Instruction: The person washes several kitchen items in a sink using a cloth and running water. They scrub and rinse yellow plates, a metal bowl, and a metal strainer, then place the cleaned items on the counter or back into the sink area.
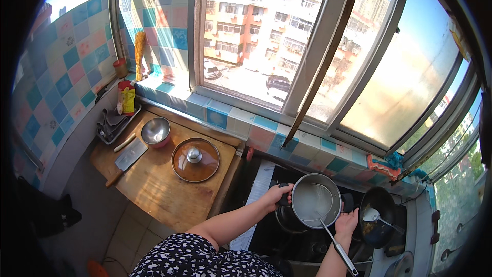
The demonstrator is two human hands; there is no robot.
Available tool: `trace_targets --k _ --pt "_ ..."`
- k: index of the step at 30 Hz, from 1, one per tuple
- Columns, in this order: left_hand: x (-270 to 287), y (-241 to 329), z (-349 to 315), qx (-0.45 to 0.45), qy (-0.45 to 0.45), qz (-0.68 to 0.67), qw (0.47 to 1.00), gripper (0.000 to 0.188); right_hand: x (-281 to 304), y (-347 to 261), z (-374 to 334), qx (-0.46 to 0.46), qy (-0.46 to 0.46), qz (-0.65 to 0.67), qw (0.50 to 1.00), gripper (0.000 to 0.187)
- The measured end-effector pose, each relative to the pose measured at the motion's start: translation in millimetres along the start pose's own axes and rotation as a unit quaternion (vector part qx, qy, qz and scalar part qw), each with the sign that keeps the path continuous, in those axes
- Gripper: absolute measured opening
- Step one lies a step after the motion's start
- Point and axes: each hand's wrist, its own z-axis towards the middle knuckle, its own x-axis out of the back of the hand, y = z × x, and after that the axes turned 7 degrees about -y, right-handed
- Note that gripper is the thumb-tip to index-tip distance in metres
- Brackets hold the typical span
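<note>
Round silver metal pot with black side handles [316, 181] sits in our two hands at the lower right of the frame, above the black stovetop [265, 189]; we cannot tell whether its base touches anything. Inside it we see cloudy, whitish liquid, and a long-handled silver metal ladle [339, 251] leans over the near rim, its handle slanting down to the lower edge. Our left hand [278, 197] has its fingers curled around the pot's left handle. Our right hand [347, 221] lies at the pot's right side, fingers bent up against its right handle; they are partly hidden, so we cannot tell how firmly they close. Just beside that hand, toward the right edge, we have a dark round wok [378, 196] with a pale-headed spatula [372, 215] lying in it. Left of centre, on the brown wooden board [154, 166], we see a round amber glass lid with a silver knob [180, 166], a shiny silver metal bowl [155, 127] and, near it, a broad steel cleaver with a wooden handle [131, 154].
</note>
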Motion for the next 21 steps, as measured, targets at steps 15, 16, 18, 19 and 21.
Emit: trace_targets --k 15,16,18,19,21 --pt "-51 16 -43 -0.033 -0.008 0.019 0.999 0.023 -26 -25 -62 0.000 -0.010 0.026 1.000 0.059" --pt "-65 21 -51 -0.030 -0.019 0.032 0.999 0.024 -30 -32 -71 0.005 -0.017 0.030 0.999 0.059" --pt "-85 27 -61 -0.025 -0.046 0.050 0.997 0.029 -37 -46 -86 0.020 -0.053 0.018 0.998 0.062" --pt "-97 28 -66 -0.028 -0.063 0.058 0.996 0.032 -37 -55 -93 0.029 -0.064 0.014 0.997 0.063" --pt "-125 28 -81 -0.027 -0.097 0.066 0.993 0.038 -43 -73 -112 0.056 -0.077 0.012 0.995 0.065"
